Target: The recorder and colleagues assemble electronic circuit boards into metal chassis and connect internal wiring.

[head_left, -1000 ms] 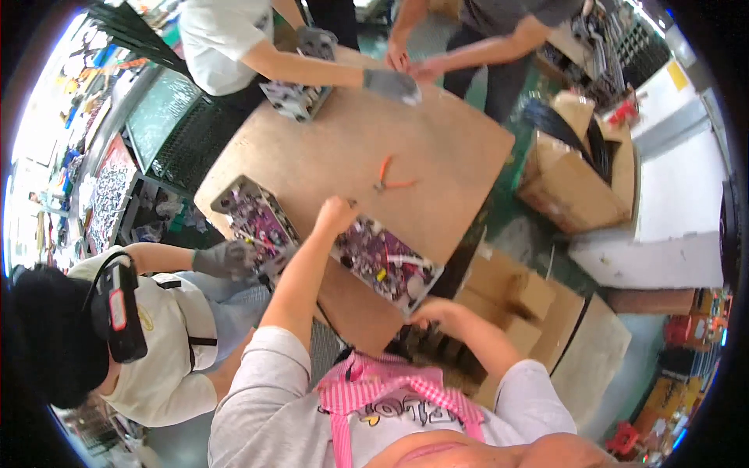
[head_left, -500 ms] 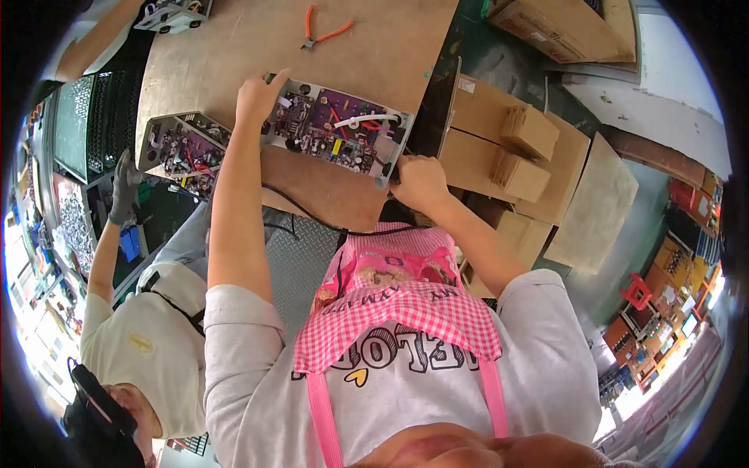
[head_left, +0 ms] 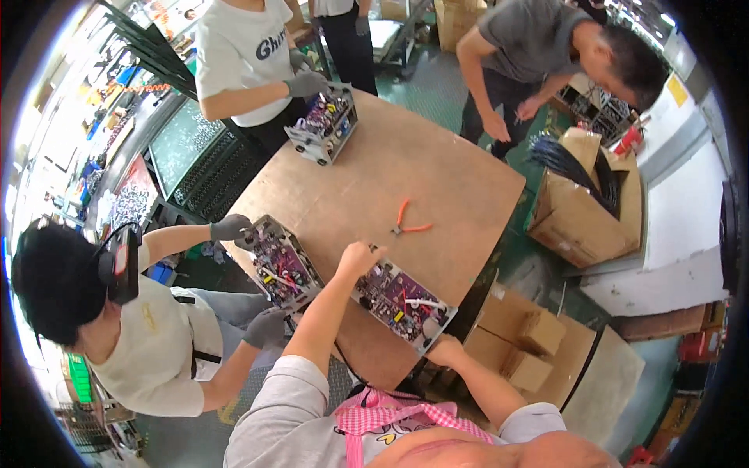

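Observation:
An open metal chassis (head_left: 406, 298) with a purple circuit board, red wires, a white cable and a yellow part lies on the wooden table (head_left: 351, 203). My left hand (head_left: 359, 260) grips its far left end, the thumb side at the rim. At the near right end my right hand (head_left: 445, 352) holds the other edge, its fingertips partly hidden. Beyond the chassis rest pliers (head_left: 401, 228) with orange handles, spread apart, touched by nobody. A black cable (head_left: 343, 360) runs below the table's near edge.
To my left a co-worker in grey gloves (head_left: 269, 328) holds a similar chassis (head_left: 279, 261). Across the table another gloved person handles a third chassis (head_left: 328, 125). A person in a grey shirt (head_left: 523, 47) stands far right. Cardboard boxes (head_left: 507, 320) and a carton of black cables (head_left: 581, 218) stand at right.
My view has tilted up, bringing in the far table and the people there. Both my hands stay on the chassis ends. The co-worker's left gloved hand has moved onto the neighbouring chassis.

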A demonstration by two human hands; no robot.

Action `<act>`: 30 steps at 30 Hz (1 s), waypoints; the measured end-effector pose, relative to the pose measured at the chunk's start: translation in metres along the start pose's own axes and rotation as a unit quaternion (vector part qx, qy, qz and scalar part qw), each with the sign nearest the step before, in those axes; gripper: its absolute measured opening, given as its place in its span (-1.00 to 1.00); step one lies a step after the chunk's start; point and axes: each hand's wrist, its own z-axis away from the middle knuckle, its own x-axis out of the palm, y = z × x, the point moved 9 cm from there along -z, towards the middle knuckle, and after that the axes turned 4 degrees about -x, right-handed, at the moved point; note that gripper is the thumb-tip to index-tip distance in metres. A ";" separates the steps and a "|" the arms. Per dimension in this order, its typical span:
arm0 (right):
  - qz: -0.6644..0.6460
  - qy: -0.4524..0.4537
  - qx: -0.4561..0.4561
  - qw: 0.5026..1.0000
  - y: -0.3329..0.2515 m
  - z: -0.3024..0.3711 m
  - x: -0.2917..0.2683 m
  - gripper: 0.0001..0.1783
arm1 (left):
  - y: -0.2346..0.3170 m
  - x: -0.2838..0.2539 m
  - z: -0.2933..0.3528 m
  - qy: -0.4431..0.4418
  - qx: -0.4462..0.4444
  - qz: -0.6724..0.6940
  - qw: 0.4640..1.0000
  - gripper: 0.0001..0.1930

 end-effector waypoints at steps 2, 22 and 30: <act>-0.016 -0.013 -0.020 1.000 -0.009 -0.012 -0.012 -0.49 | -0.002 -0.008 -0.005 0.015 0.003 -0.005 1.000 -0.43; 0.029 0.061 0.086 0.994 -0.003 -0.013 -0.027 -0.51 | 0.004 -0.005 -0.021 0.046 0.034 -0.008 0.998 -0.44; -0.026 -0.021 0.018 0.999 0.051 -0.038 0.043 -0.32 | 0.006 -0.005 -0.013 0.053 0.037 -0.004 0.998 -0.39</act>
